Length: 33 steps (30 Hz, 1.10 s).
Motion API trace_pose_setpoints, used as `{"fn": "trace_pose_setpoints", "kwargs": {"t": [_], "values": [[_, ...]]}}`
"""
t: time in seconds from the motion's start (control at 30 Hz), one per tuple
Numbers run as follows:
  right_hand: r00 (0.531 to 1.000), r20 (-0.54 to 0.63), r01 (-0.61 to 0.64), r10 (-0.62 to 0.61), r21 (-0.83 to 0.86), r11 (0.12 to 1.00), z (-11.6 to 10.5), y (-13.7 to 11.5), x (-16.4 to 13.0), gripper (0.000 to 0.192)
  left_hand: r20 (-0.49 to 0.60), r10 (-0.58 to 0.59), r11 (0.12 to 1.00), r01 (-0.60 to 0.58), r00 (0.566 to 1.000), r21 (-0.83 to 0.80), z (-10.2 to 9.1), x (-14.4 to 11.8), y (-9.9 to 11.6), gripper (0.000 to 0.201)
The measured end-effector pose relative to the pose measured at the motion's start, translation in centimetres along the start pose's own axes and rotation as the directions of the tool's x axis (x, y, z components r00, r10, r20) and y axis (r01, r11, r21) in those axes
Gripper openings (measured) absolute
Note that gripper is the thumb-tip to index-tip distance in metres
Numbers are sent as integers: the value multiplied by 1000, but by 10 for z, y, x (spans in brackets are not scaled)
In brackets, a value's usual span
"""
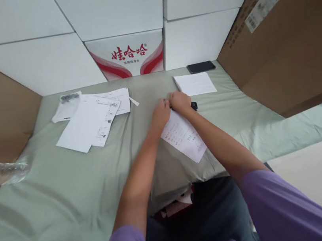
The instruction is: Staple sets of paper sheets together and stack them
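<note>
1. White paper, a printed sheet (181, 133), lies on the green-clothed table (68, 185) at 6 o'clock from the person's hands, its upper end running in beneath them.
2. Left hand (161, 111): I see it at the sheet's upper end, fingers bent and slightly blurred; from my end I can't tell whether they are clamped on the paper.
3. Right hand (180, 101): just beside the left, curled over a black object (195, 106) whose end juts out at 3 o'clock. The fingertips are hidden from me, so I can't tell what they grip.
4. At 2 o'clock, near the right hand, I have a stack of white sheets (195, 84), with a dark phone (201, 67) just beyond it.
5. At 9 o'clock, well apart from the hands, I see overlapping papers (85, 125), with a plastic bag (65, 110) at their 10 o'clock and a paper strip (134, 101) at their 2 o'clock.
6. At 11 o'clock stands a white box (129, 55) with red lettering; farther out at 2 o'clock, a brown carton (288, 46).
</note>
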State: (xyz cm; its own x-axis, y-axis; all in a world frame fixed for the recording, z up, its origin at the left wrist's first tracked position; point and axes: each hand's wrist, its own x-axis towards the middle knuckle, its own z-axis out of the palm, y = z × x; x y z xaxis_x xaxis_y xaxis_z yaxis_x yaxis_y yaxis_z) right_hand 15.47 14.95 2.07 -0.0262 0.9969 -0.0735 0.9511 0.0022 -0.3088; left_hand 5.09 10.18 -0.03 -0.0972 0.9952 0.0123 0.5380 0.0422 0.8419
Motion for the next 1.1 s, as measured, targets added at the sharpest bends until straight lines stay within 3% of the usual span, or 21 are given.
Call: {"fn": "trace_pose_setpoints", "kwargs": {"t": [0.1, 0.4, 0.7, 0.83, 0.9, 0.97, 1.1], "values": [[995, -81, -61, 60, -5, 998, 0, -2, -1, 50, 28, 24, 997, -26, 999, 66, -9, -14, -17, 31], [997, -22, -77, 78, 24, 997, -2, 1, 6, 50, 117, 29, 987, -47, 993, 153, -8, -14, -23, 16], [998, 52, -25, 19, 105, 994, -9, 9, 14, 48, 124, 54, 981, -76, 991, 180, -17, -12, -26, 12], [998, 50, 41, -49, 150, 988, -12, 13, 17, 44, 123, 109, 991, -118, 986, 68, -34, -5, -37, 12], [987, 73, 123, -140, 197, 973, -16, 14, 17, 42, 40, 126, 992, -125, 991, -32, -49, 0, -46, 11], [965, 107, 199, -239, 293, 935, -23, 14, 15, 41, -120, 97, 983, -114, 988, -145, -64, 6, -57, 10], [920, 137, 244, -368, 534, 810, -43, 14, 5, 45, -373, 19, 932, -151, 928, -329, -89, 14, -76, 13]]}}
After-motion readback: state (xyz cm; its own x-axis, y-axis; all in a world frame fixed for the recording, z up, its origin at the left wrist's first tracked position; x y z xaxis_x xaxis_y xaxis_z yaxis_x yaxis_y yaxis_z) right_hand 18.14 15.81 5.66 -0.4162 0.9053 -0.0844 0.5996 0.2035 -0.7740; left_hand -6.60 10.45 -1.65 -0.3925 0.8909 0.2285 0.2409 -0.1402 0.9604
